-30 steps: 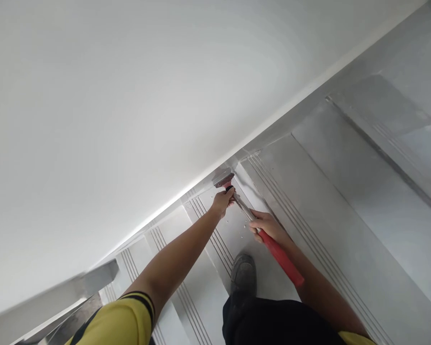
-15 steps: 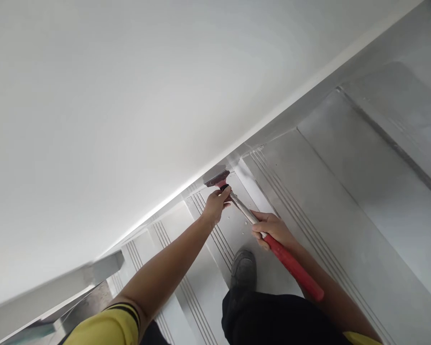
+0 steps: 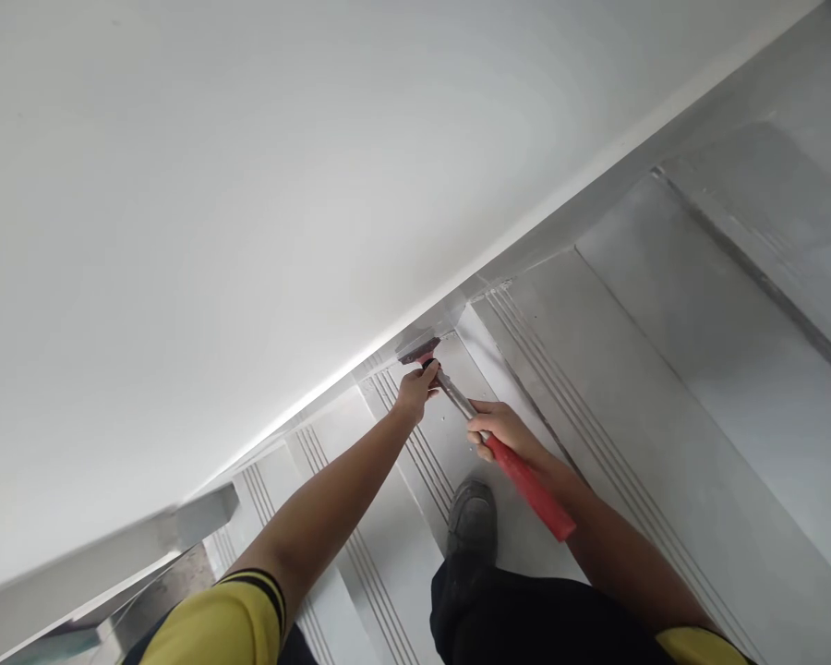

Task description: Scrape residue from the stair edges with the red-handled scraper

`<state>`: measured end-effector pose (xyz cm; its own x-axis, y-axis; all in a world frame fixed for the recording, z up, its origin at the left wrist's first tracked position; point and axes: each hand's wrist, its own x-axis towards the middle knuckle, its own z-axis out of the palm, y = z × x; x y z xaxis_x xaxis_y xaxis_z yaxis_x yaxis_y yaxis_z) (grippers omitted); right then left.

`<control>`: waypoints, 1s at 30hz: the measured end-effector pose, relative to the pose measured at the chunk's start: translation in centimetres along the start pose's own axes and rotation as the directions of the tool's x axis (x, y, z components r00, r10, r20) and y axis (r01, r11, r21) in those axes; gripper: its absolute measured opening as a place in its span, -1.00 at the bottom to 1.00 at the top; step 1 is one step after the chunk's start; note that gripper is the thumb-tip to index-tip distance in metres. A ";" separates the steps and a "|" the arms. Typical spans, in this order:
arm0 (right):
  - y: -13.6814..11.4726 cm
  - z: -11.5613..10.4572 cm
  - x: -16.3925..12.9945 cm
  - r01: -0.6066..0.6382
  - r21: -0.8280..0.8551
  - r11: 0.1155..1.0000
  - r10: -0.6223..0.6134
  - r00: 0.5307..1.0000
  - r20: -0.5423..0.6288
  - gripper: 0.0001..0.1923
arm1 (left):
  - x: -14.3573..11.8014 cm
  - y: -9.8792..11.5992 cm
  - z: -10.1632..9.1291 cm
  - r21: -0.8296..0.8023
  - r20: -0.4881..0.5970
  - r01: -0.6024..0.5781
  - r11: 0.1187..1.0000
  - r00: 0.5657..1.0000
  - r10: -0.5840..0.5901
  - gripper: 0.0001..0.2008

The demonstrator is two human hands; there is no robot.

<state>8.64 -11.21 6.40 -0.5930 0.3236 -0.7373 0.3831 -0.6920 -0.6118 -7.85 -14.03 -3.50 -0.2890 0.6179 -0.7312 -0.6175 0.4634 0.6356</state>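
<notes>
The left hand (image 3: pixel 415 392) is closed around the short red handle of a flat steel-bladed scraper (image 3: pixel 417 349), whose blade is set into the corner where the white painted wall (image 3: pixel 249 185) meets the pale grey grooved stair tread (image 3: pixel 457 434). The right hand (image 3: pixel 499 431) is wrapped tight around a hammer with a steel shank and long red grip (image 3: pixel 519 471), gripping it where shank meets grip; the hammer's head sits at or just beside the butt of the scraper, at about five o'clock from the blade. Whether the two are touching cannot be told.

The main hazard, as I judge it, is the left hand's fingers (image 3: pixel 426 371): they lie right under the hammer head, so a blow that glances off the small handle end would land on the knuckles. A blade set too steeply could gouge the wall paint or chip the tread edge rather than slide along the joint. The hammer is held high on the shank, which limits control of the long grip trailing toward four o'clock near the right forearm.

Footing is another risk: a dark grey shoe (image 3: pixel 472 519) stands at six o'clock from the hands on a narrow tread, with the body leaning forward over the steps, and small white specks lie on the tread nearby. A metal rail (image 3: pixel 111 554) runs at eight o'clock, well apart from both hands.
</notes>
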 end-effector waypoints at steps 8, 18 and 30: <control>0.2 1.2 -0.1 -0.034 0.081 0.996 0.027 0.997 0.079 -0.79 | -1.0 -0.4 -1.4 -0.034 -0.050 -0.019 0.999 0.999 0.018 -0.54; -0.1 4.6 -0.3 -0.019 -0.045 0.999 0.019 1.000 -0.006 -0.89 | -1.6 -0.7 -3.2 -0.140 -0.006 -0.036 0.990 0.999 0.035 -0.58; 3.6 10.0 -0.3 0.077 -0.125 0.989 -0.084 0.995 -0.047 -0.78 | -4.4 0.7 -7.2 -0.105 0.087 0.005 0.994 0.996 0.004 -0.67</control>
<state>3.18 -20.26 7.29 -0.5892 0.4104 -0.6960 0.4218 -0.5785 -0.6982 -12.32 -20.98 -1.60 -0.2270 0.6725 -0.7044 -0.6924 0.3972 0.6023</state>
